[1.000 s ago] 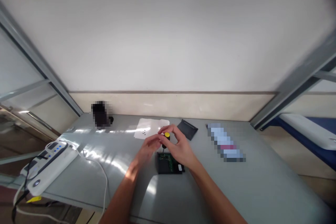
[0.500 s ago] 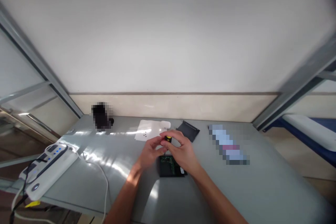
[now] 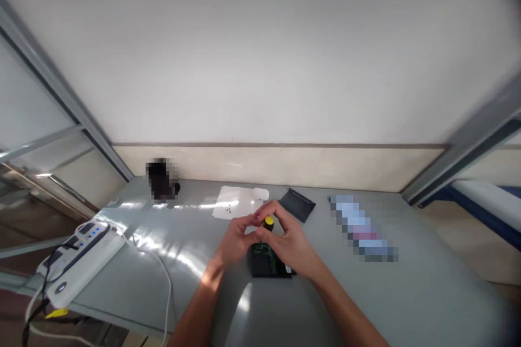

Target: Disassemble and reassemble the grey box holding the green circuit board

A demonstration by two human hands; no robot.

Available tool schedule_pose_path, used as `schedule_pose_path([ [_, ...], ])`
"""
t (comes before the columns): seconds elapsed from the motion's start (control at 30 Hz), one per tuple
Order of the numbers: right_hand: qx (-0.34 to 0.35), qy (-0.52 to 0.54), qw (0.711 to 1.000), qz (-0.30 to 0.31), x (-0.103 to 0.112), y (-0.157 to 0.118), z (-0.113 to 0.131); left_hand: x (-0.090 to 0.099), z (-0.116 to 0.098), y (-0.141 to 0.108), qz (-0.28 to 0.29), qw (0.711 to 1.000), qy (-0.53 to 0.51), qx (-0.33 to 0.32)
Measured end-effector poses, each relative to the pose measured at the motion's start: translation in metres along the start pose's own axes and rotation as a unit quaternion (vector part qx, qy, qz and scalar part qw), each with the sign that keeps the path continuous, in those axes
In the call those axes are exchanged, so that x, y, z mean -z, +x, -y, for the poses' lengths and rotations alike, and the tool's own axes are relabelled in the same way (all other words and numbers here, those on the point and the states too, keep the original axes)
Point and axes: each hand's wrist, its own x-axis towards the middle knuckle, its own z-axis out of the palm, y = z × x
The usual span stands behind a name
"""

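Note:
A screwdriver with a black and yellow handle (image 3: 268, 222) is in my right hand (image 3: 288, 238), its fingers closed round it. My left hand (image 3: 238, 239) is closed too, its thumb and fingertips meeting the right fingertips beside the handle. What the left fingers pinch is hidden. Just below both hands lies an open black case with a green circuit board (image 3: 266, 261) inside, partly covered by the right hand. The tip of the screwdriver is out of sight.
Behind the hands, white paper (image 3: 234, 200) carries several small dark screws (image 3: 228, 210). A black cover plate (image 3: 298, 205) lies to its right. At left sit a white power strip (image 3: 89, 260) and cable (image 3: 166, 276). A blurred dark object (image 3: 160, 180) and a blurred bluish one (image 3: 360, 225) flank them.
The screwdriver handle has tilted, so its yellow end now faces me more. Both hands stay together above the case. The whole view has shifted slightly.

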Motion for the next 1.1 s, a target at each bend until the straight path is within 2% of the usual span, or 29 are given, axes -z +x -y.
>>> schedule_pose_path([
  [0.07,-0.025,0.042,0.996,0.069,0.005,0.0,0.001,0.001,-0.001,0.001,0.026,1.0,0.003,-0.007],
  [0.1,-0.038,0.054,0.995,0.079,0.008,0.0,0.001,0.001,0.0,0.001,0.037,0.999,-0.004,-0.006],
  [0.17,-0.051,0.056,0.995,0.063,0.011,0.001,-0.002,0.002,0.001,0.001,0.039,0.999,-0.033,-0.001],
  [0.33,-0.011,0.044,0.999,0.001,0.004,0.004,-0.007,0.002,0.002,-0.002,-0.01,0.992,-0.124,0.025],
  [0.5,-0.01,0.021,0.998,-0.051,-0.002,0.002,-0.005,0.002,-0.004,-0.002,0.002,0.996,-0.081,0.025],
  [0.57,-0.013,0.002,0.999,-0.034,0.001,0.001,-0.003,0.002,-0.006,0.0,0.012,0.998,-0.054,0.016],
  [0.7,-0.031,0.025,0.998,0.053,0.011,0.0,0.002,0.003,-0.004,0.003,0.029,0.999,-0.011,-0.012],
  [0.77,-0.033,0.032,0.997,0.065,0.012,0.0,0.003,0.005,-0.002,0.003,0.036,0.999,-0.003,-0.009],
  [1.0,0.011,-0.071,0.997,-0.014,0.004,0.001,-0.003,0.01,0.006,0.002,-0.015,0.996,-0.085,0.025],
  [1.1,0.005,-0.093,0.994,-0.05,0.004,-0.001,-0.006,0.009,0.005,0.002,0.003,0.996,-0.084,0.023],
])
